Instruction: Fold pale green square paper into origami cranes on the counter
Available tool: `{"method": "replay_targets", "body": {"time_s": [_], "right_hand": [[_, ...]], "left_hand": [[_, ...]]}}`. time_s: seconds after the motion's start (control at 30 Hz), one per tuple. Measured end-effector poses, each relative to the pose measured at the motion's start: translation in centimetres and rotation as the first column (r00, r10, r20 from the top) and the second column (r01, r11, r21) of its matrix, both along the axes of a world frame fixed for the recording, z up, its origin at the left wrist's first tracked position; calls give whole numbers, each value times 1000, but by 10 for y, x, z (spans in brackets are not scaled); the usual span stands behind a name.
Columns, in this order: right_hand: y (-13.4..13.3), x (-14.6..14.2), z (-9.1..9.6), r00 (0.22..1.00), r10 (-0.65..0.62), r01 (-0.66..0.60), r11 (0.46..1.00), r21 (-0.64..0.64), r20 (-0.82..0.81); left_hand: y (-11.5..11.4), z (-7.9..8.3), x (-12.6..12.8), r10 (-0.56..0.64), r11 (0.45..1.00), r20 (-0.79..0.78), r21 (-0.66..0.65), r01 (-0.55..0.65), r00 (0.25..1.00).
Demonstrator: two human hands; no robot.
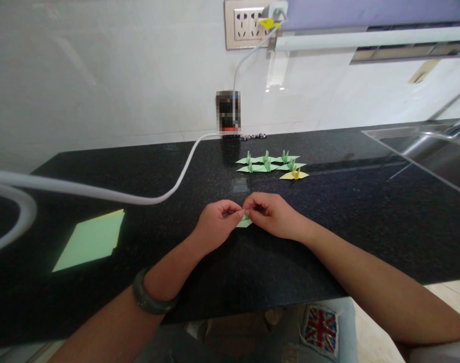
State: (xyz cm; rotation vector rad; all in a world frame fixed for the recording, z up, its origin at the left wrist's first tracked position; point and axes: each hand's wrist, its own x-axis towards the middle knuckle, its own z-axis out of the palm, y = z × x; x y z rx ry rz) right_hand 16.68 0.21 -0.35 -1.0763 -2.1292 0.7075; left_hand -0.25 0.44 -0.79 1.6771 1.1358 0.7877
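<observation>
Both hands meet over the middle of the dark countertop, pinching one small piece of folded green paper point(244, 223). My left hand point(218, 226) grips its left side between thumb and forefinger; a dark bangle circles that wrist. From the other side, my right hand point(272, 214) has its thumb and fingertips closed on the paper's upper part. The fingers hide most of the folds. Just beyond the hands stand several green paper cranes point(267, 165) in two rows, with a yellow paper crane point(294, 175) at their near right.
A stack of green and yellow paper sheets point(92, 241) lies on the countertop point(169, 262) at left. A thick white cable point(139, 199) curves toward a phone-like device point(229, 113) against the wall. The sink point(426, 146) is at far right, and a wall socket point(248, 24) is above.
</observation>
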Motion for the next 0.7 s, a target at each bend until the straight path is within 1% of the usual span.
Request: {"method": "replay_targets", "body": {"time_s": [0.33,0.43,0.5,0.6,0.7], "right_hand": [[1,0,0,995,-39,36,999,-31,-95],[0,-1,0,990,-63,59,997,-42,-124],[0,-1,1,989,-67,61,997,-43,-135],[0,-1,0,988,-48,43,998,-40,-145],[-1,0,0,988,-23,21,1000,-19,-154]], "left_hand": [[-1,-1,-1,24,999,16,40,-24,1000],[-2,-1,-1,13,1000,45,3,-13,999],[-2,0,0,8,999,96,-42,-4,995],[-3,2,0,18,994,159,-108,-1,987],[-3,4,0,38,991,164,-130,-16,986]]}}
